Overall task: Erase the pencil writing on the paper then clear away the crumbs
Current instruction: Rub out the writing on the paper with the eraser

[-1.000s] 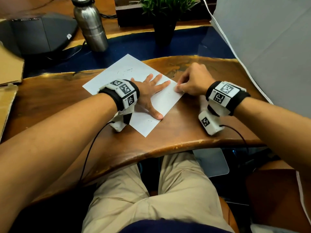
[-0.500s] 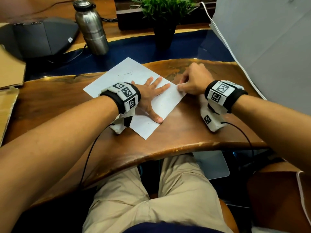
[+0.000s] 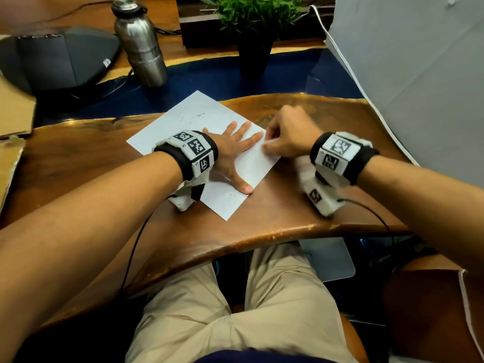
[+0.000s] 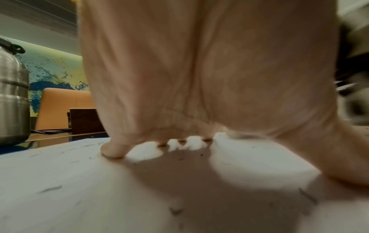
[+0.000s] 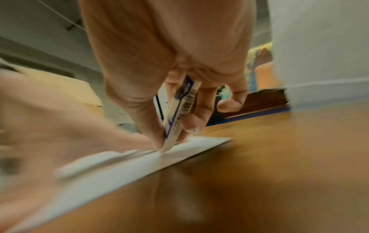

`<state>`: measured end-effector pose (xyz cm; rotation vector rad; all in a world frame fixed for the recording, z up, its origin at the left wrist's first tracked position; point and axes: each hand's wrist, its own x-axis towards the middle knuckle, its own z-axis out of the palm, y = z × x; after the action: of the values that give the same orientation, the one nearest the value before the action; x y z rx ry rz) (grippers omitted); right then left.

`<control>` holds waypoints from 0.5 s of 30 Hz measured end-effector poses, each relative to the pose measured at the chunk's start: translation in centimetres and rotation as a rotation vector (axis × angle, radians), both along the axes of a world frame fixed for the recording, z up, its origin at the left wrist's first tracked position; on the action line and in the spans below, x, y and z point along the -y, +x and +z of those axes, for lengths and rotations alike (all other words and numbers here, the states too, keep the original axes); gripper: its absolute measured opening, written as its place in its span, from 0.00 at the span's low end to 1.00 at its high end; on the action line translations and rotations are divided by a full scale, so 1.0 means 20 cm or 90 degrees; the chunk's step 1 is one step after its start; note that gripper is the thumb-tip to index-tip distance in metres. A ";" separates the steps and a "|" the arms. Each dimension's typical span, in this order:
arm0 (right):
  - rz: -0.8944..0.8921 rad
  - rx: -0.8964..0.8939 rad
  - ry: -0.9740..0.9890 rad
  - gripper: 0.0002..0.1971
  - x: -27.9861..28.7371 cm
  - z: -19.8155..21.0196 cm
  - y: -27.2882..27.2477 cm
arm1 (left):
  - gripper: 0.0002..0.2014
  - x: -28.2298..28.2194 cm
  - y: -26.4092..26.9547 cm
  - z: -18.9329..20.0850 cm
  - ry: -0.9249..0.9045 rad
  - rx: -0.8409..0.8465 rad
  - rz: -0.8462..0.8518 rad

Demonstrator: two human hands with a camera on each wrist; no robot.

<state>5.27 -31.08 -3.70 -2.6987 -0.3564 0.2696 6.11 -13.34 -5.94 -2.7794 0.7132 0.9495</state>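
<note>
A white sheet of paper (image 3: 199, 119) lies at an angle on the wooden desk (image 3: 78, 163). My left hand (image 3: 235, 150) presses flat on it with fingers spread. Dark eraser crumbs (image 4: 175, 211) and faint pencil marks (image 3: 195, 117) dot the sheet. My right hand (image 3: 277, 145) pinches a white eraser in a blue-printed sleeve (image 5: 177, 113), its tip touching the paper (image 5: 139, 165) near the right edge, close to my left fingertips. In the head view the eraser is hidden by the hand.
A steel bottle (image 3: 141, 45) and a potted plant (image 3: 254, 30) stand behind the paper. A dark grey device (image 3: 60, 56) and cardboard (image 3: 13, 113) sit at the left. A grey panel (image 3: 419, 74) rises on the right. The desk's front edge (image 3: 262, 237) curves near my lap.
My right hand with the eraser has shifted left onto the paper, closer to my left fingertips, and is blurred with motion. My left hand stays pressed on the sheet.
</note>
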 end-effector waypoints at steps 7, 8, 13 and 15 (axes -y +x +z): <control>0.001 -0.016 0.015 0.07 0.05 -0.01 0.04 | 0.75 0.00 -0.01 0.00 0.007 -0.003 -0.002; -0.031 -0.010 0.009 0.07 0.10 0.00 0.10 | 0.75 0.00 -0.01 0.00 0.006 -0.007 0.000; 0.028 -0.010 0.018 0.04 0.01 0.00 0.02 | 0.75 0.00 -0.01 0.00 -0.001 -0.006 0.001; 0.105 -0.059 0.016 0.05 -0.05 -0.03 -0.07 | 0.75 0.00 -0.02 0.01 -0.002 -0.008 0.001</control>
<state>3.87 -30.11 -4.22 -2.6250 -0.5516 0.4336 5.81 -13.29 -5.75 -2.7794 0.7146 0.9677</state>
